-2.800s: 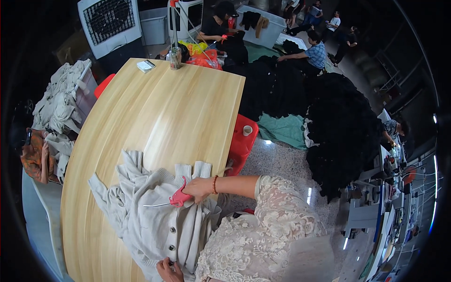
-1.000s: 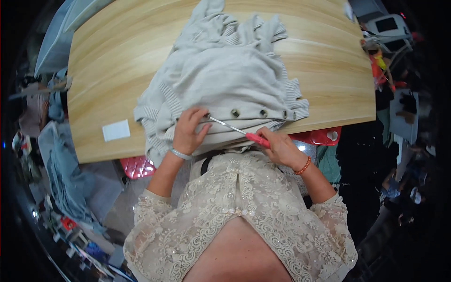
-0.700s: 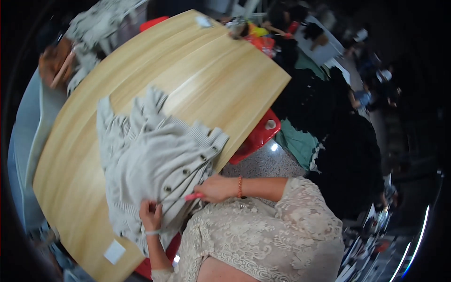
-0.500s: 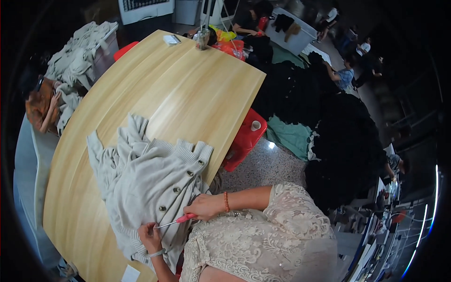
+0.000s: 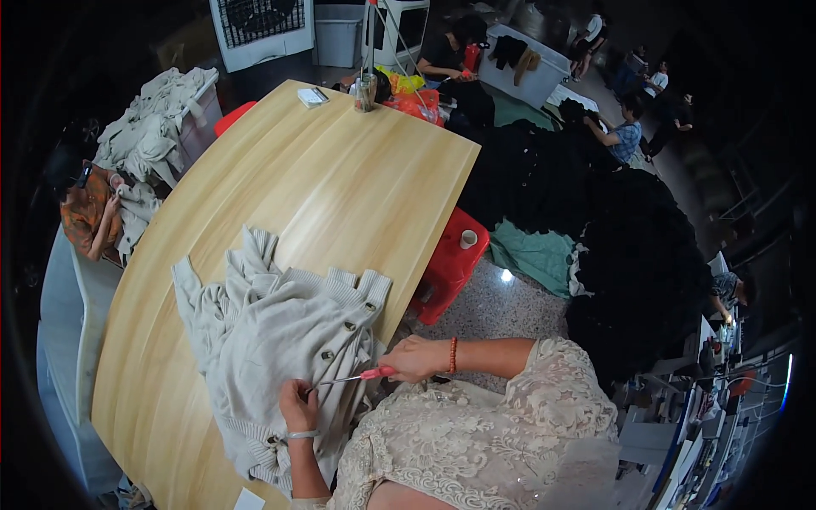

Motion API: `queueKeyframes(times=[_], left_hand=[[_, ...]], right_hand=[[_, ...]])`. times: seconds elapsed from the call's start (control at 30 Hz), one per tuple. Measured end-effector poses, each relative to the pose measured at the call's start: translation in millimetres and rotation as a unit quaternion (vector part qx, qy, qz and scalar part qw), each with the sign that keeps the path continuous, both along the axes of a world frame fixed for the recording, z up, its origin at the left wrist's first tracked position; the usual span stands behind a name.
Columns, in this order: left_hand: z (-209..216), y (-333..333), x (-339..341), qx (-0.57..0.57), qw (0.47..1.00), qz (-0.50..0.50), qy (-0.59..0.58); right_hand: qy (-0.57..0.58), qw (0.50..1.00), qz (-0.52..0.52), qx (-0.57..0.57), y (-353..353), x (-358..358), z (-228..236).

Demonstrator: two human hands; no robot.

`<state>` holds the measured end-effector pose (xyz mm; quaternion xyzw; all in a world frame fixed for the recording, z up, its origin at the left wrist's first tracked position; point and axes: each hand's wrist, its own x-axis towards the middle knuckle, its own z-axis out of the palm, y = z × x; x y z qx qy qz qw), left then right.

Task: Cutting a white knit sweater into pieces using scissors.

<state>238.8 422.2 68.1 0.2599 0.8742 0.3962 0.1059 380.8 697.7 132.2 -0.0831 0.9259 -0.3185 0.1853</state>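
Observation:
A pale grey knit cardigan [image 5: 255,340] lies rumpled on the table, its ribbed button band running diagonally with several dark buttons. My left hand [image 5: 299,412], a light band at its wrist, pinches the button band; its fingertips cover the spot held. In my right hand [image 5: 414,359], wearing a beaded bracelet, is a red-handled tool [image 5: 374,373] with a thin metal shaft. The shaft points left and its tip reaches my left fingertips. Whether the tip is hooked or pointed cannot be made out.
Light wooden table [image 5: 357,170] holds a jar of tools [image 5: 365,92] at its far edge. A red stool [image 5: 450,263] with a white cup stands right of it. Dark garments [image 5: 629,263] are heaped beyond. A co-worker [image 5: 89,208] handles pale knitwear at left; other people are farther back.
Both hands and the tool have moved up the button band, uncovering a lower button where my left fingers were. The whole view has shifted slightly.

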Motion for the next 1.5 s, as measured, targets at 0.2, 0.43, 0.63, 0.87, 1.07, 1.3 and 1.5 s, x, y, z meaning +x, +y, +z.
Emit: queueKeyframes(times=[0.2, 0.43, 0.63, 0.87, 1.07, 1.3, 1.5], left_hand=[[-5.5, -9.9, -1.1, 0.049, 0.997, -0.047, -0.022], [11.5, 38.4, 7.4, 0.036, 0.995, -0.026, 0.091], [-5.8, 83.4, -12.9, -0.022, 0.992, -0.114, 0.054], [-20.6, 73.8, -18.3, -0.032, 0.985, -0.168, 0.012], [4.7, 132.6, -13.3, -0.017, 0.982, -0.17, 0.087], [-37.6, 150.8, -28.7, -0.112, 0.978, -0.176, 0.018], [-41.9, 149.5, -36.4, -0.059, 0.977, -0.205, -0.031]], right_hand=[[-0.071, 0.997, -0.034, -0.006, -21.6, 2.7, 12.1], [0.004, 0.995, -0.097, -0.009, 11.2, 18.3, 7.0], [-0.086, 0.981, -0.142, 0.103, 29.2, 21.6, 27.8], [-0.089, 0.985, -0.145, 0.004, 19.6, 38.1, -0.8], [0.051, 0.974, -0.22, -0.01, 38.4, 60.0, -18.2], [-0.059, 0.968, -0.241, 0.051, 50.0, 61.7, -19.5], [-0.012, 0.974, -0.224, 0.001, 45.9, 54.8, -28.4]])
